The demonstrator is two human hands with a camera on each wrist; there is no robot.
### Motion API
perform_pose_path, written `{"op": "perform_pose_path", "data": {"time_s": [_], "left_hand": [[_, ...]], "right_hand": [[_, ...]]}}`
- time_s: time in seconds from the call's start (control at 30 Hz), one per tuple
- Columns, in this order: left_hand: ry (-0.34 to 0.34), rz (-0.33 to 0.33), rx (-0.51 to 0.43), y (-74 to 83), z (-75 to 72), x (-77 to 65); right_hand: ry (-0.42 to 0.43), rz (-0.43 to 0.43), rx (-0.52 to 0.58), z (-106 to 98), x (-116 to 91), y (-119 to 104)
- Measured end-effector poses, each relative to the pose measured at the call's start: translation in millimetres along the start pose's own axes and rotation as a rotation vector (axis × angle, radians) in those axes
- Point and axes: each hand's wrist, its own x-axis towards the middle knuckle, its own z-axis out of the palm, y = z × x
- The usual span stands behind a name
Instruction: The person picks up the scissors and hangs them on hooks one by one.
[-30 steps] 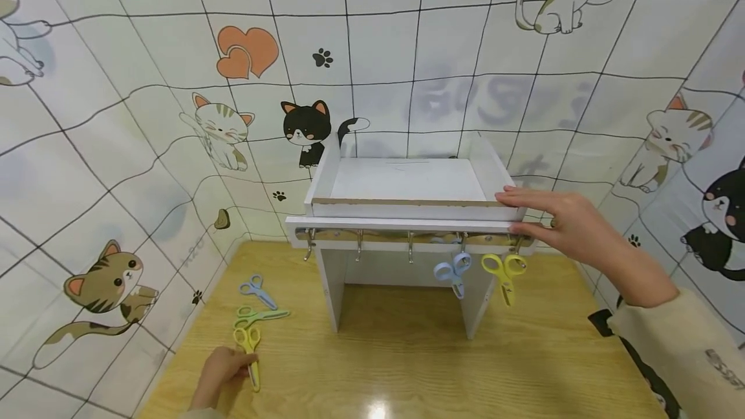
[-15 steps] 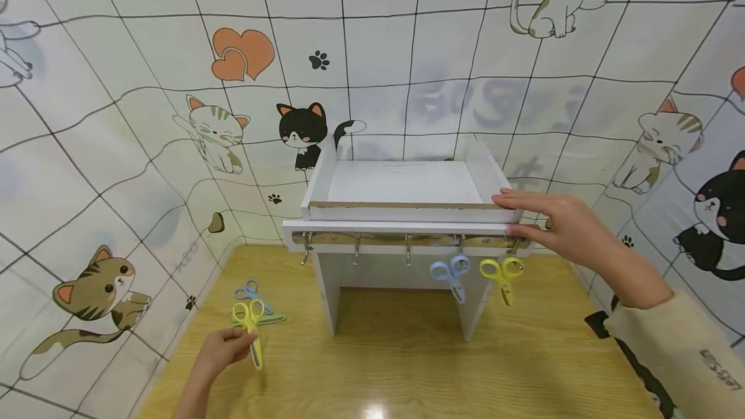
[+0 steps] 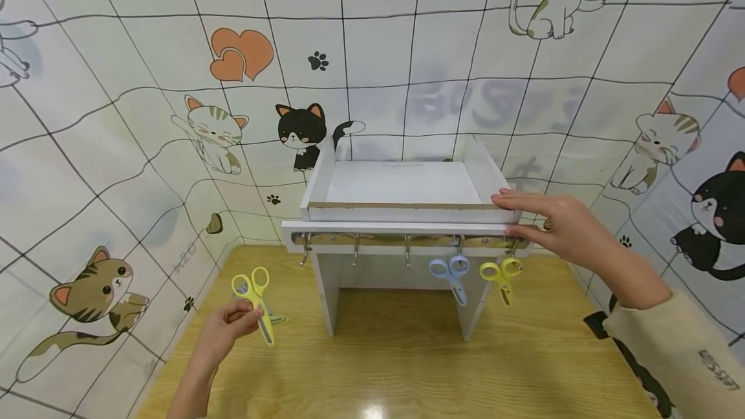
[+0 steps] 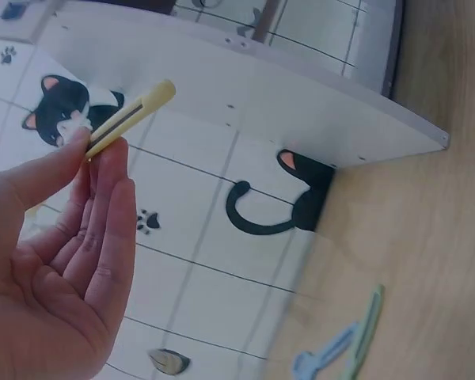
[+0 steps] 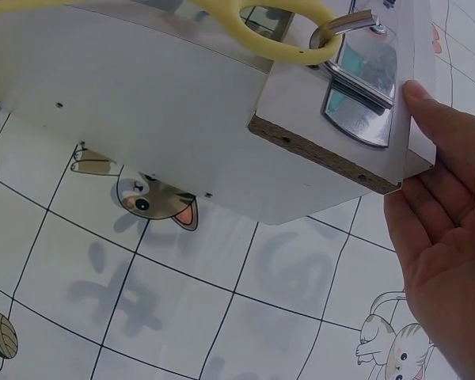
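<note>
My left hand (image 3: 218, 335) pinches a pair of yellow scissors (image 3: 266, 325) by the blade end, rings up, above the left part of the table. In the left wrist view, thumb and fingertips meet on the yellow blade (image 4: 134, 117). My right hand (image 3: 561, 225) holds the right end of the white shelf (image 3: 407, 214), fingers on the upper edge and thumb on the rail below. From the shelf's metal hooks (image 3: 305, 251) hang blue scissors (image 3: 458, 290) and, near my right hand, another yellow pair (image 3: 506, 291). The other visible hooks carry nothing.
Blue scissors (image 4: 307, 364) and green scissors (image 4: 367, 326) lie on the wooden table (image 3: 396, 374), mostly hidden behind my left hand in the head view. A cat-patterned sheet (image 3: 378, 50) encloses the back and sides.
My left hand has lifted the yellow scissors off the table and moved them up and slightly right, turning them a little. The right hand stays on the shelf.
</note>
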Motion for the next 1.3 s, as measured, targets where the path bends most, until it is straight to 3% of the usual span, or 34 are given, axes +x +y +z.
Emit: {"op": "perform_pose_path", "data": {"time_s": [0.2, 0.4, 0.6, 1.07, 1.3], "left_hand": [[-0.028, 0.212, -0.059, 22.8, 8.5, -9.9], [-0.025, 0.338, -0.058, 50.0, 23.0, -25.2], [-0.076, 0.475, -0.047, 69.1, 37.5, -32.4], [-0.242, 0.557, -0.072, 82.8, 72.0, -30.7], [-0.309, 0.543, -0.062, 84.9, 94.4, -27.3]], "right_hand": [[0.017, -0.020, 0.028, 1.0, 0.4, 0.6], [0.016, -0.020, 0.032, 1.1, 0.7, 0.0], [0.020, -0.020, 0.031, 1.4, 0.2, 0.2], [-0.007, 0.010, -0.019, 1.0, -1.5, -1.3], [0.006, -0.007, -0.011, 1.2, -1.6, -0.3]]}}
